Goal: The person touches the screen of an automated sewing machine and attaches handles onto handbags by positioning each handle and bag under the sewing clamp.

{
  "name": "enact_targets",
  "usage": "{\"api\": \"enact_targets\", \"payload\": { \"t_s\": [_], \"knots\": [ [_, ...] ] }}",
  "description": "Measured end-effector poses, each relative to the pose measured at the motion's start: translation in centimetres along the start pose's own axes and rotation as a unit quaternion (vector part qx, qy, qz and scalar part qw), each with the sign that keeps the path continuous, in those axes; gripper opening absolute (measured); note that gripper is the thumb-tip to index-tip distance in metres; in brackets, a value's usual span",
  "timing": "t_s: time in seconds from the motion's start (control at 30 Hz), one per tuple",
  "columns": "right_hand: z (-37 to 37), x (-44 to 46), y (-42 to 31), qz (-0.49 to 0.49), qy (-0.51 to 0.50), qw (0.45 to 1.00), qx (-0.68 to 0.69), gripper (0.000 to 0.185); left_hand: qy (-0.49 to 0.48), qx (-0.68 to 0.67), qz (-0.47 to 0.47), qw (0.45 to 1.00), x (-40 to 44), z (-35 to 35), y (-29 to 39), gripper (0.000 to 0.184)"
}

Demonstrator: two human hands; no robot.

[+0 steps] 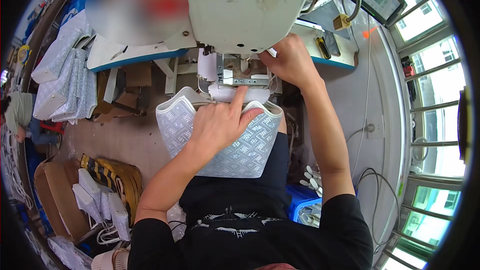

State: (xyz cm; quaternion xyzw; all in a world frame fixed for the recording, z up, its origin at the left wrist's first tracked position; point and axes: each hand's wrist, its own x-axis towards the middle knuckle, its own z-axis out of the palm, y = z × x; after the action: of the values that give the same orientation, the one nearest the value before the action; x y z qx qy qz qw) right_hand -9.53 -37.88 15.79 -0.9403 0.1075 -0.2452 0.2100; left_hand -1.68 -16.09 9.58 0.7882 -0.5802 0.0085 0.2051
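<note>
A silvery-white patterned bag hangs mouth-up over my lap, just below the sewing machine. My left hand grips its upper edge, the thumb lying across the front. The index finger stretches onto the metal clamp frame at the machine's arm; the other fingertips are hidden. To the right of the needle area, my right hand is closed in a pinch. A small white piece shows at its fingertips, its kind unclear.
Several similar bags are piled at the left. Below them stand an open cardboard box and more white bags. A blue crate with white pieces sits by my right side. A phone-like dark object lies on the machine table.
</note>
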Motion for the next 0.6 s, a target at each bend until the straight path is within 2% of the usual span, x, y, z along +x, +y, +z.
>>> {"api": "enact_targets", "payload": {
  "t_s": [0.23,0.6],
  "knots": [
    [0.9,0.7,2.3,-0.111,0.048,0.993,-0.003,0.017,0.02,0.012,0.014,1.0,-0.1,0.5,-0.3,0.075],
    [1.2,0.0,1.7,-0.137,0.041,0.988,0.059,0.017,0.016,0.021,-0.001,1.0,0.0,0.6,0.0,0.074]
  ]
}}
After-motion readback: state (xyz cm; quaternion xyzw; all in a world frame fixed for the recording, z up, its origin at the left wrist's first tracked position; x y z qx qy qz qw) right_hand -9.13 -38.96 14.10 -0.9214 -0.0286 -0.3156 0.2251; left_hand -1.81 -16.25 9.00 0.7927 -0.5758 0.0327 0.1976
